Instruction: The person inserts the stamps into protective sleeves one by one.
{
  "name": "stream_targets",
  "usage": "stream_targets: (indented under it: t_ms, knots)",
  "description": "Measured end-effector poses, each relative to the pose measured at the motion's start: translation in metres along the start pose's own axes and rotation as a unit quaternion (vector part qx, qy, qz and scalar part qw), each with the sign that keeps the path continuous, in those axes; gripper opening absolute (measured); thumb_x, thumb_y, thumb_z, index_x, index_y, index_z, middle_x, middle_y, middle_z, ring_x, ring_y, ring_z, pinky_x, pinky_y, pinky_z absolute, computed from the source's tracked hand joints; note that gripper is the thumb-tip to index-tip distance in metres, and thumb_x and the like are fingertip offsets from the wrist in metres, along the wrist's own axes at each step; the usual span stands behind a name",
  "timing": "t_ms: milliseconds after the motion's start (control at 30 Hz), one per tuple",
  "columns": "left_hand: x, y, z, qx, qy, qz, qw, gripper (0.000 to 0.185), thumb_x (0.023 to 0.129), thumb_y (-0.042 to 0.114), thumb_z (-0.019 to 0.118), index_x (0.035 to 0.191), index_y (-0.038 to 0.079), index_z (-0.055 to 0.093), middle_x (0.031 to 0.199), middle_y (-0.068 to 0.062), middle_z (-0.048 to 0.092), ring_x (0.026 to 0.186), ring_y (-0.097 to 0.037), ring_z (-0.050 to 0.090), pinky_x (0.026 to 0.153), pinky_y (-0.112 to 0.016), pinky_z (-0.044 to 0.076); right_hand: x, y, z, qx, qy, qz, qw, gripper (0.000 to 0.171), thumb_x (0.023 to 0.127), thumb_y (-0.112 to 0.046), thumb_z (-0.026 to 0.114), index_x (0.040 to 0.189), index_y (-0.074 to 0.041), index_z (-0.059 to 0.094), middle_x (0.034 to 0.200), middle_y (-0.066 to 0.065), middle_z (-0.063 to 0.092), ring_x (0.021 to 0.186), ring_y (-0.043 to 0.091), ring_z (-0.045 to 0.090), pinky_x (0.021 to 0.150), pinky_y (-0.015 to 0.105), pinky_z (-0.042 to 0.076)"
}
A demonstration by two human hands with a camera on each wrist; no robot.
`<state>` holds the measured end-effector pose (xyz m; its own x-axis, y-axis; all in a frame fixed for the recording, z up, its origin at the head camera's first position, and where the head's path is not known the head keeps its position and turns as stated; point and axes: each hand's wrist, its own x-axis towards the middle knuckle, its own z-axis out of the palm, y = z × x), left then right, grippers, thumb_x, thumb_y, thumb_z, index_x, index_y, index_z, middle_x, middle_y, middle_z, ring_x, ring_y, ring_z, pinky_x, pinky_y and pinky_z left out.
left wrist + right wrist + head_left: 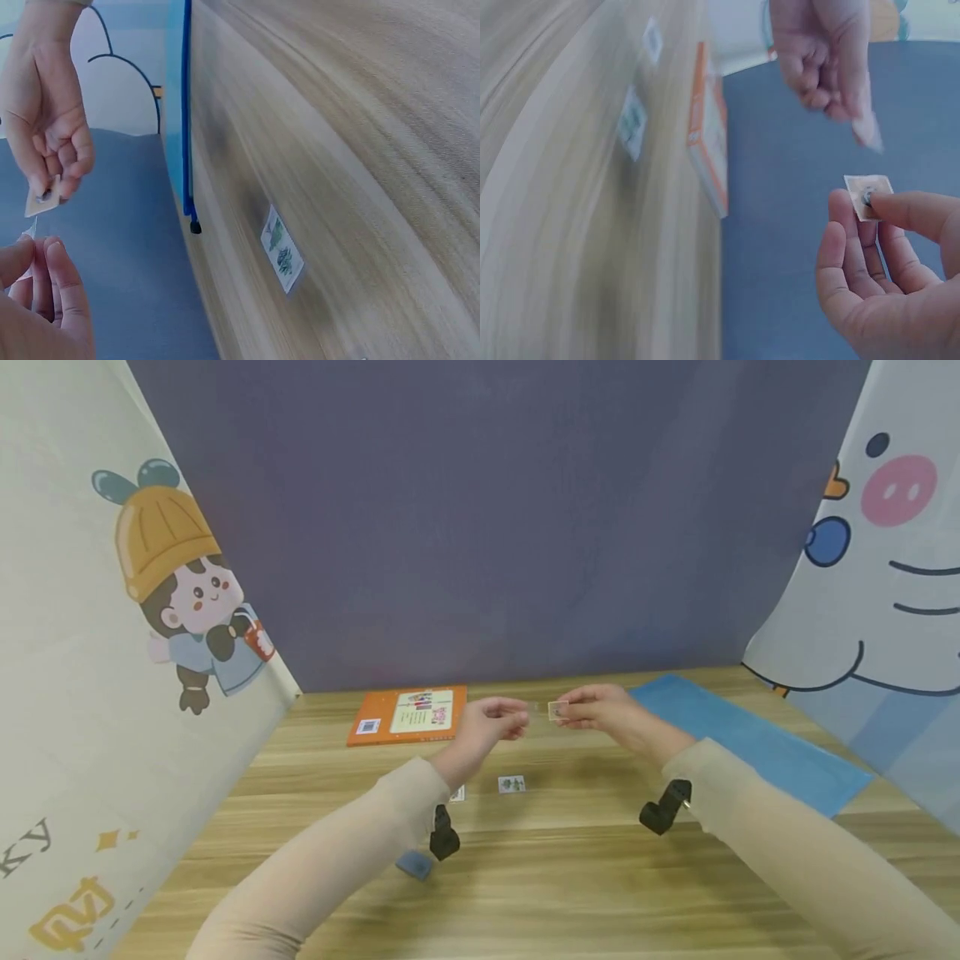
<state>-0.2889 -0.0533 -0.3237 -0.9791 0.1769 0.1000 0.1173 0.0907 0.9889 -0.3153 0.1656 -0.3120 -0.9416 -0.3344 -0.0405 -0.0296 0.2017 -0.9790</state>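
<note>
Above the table, my right hand [611, 714] pinches a small square card [557, 711] with a tiny dark picture between thumb and fingers. In the right wrist view, the thumb covers part of the card [868, 193]. Facing it, my left hand [487, 727] pinches a thin see-through piece [31, 228], perhaps plastic film, with thumb and fingertips. A narrow gap separates this piece from the card. On the table below lies a white card [512, 784] with green plant pictures. A second card [458, 794] is partly hidden by the left wrist.
An orange book [375, 718] lies at the back left. At the right is a flat blue pouch [742, 739], with a zip pull [196, 226] in the left wrist view. A small blue block or stack [415, 863] lies beside the left forearm. A dark backdrop [480, 527] stands behind.
</note>
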Motion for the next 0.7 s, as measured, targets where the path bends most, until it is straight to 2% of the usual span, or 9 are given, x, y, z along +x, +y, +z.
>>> stream_targets:
  t_ms: [100, 200, 367, 533, 700]
  knots:
    - [0.001, 0.002, -0.001, -0.004, 0.009, -0.001, 1.0000, 0.021, 0.089, 0.011, 0.070, 0.108, 0.002, 0.070, 0.091, -0.008, 0.071, 0.077, -0.015, 0.066, 0.084, -0.039, 0.060, -0.003, -0.009, 0.007, 0.013, 0.004, -0.011, 1.000, 0.035, 0.093, -0.005, 0.063, 0.122, 0.011, 0.053, 0.103, 0.006, 0.067, 0.089, 0.011, 0.069, 0.102, 0.042, 0.050]
    - [0.002, 0.004, -0.001, -0.014, 0.016, -0.001, 0.9998, 0.022, 0.088, 0.011, 0.071, 0.107, -0.001, 0.069, 0.089, -0.006, 0.070, 0.074, -0.012, 0.065, 0.084, -0.037, 0.060, -0.005, -0.017, 0.012, 0.013, 0.007, -0.020, 1.000, 0.034, 0.093, -0.005, 0.063, 0.122, 0.010, 0.054, 0.103, 0.007, 0.068, 0.091, 0.011, 0.068, 0.100, 0.039, 0.052]
    - [0.000, 0.007, -0.002, -0.035, 0.029, -0.004, 0.9989, 0.019, 0.088, 0.011, 0.071, 0.101, -0.002, 0.067, 0.091, -0.010, 0.072, 0.071, -0.012, 0.066, 0.087, -0.042, 0.059, -0.008, -0.025, 0.020, 0.019, 0.019, -0.033, 0.999, 0.033, 0.093, -0.008, 0.065, 0.119, 0.009, 0.056, 0.104, 0.007, 0.068, 0.091, 0.013, 0.069, 0.093, 0.033, 0.056]
    - [0.000, 0.005, -0.005, -0.046, 0.037, -0.004, 0.9983, 0.019, 0.088, 0.013, 0.072, 0.098, -0.003, 0.067, 0.096, -0.016, 0.072, 0.069, -0.011, 0.067, 0.089, -0.047, 0.058, -0.009, -0.028, 0.028, 0.023, 0.044, -0.047, 0.998, 0.031, 0.091, -0.010, 0.068, 0.115, 0.008, 0.059, 0.096, 0.002, 0.070, 0.086, 0.011, 0.070, 0.085, 0.029, 0.059]
    - [0.001, 0.004, -0.007, -0.052, 0.037, -0.008, 0.9979, 0.019, 0.088, 0.013, 0.072, 0.097, -0.003, 0.067, 0.091, -0.014, 0.072, 0.068, -0.010, 0.067, 0.089, -0.047, 0.057, -0.009, -0.028, 0.033, 0.012, 0.071, -0.050, 0.996, 0.030, 0.091, -0.012, 0.069, 0.114, 0.006, 0.061, 0.097, 0.002, 0.071, 0.089, 0.015, 0.071, 0.091, 0.036, 0.057]
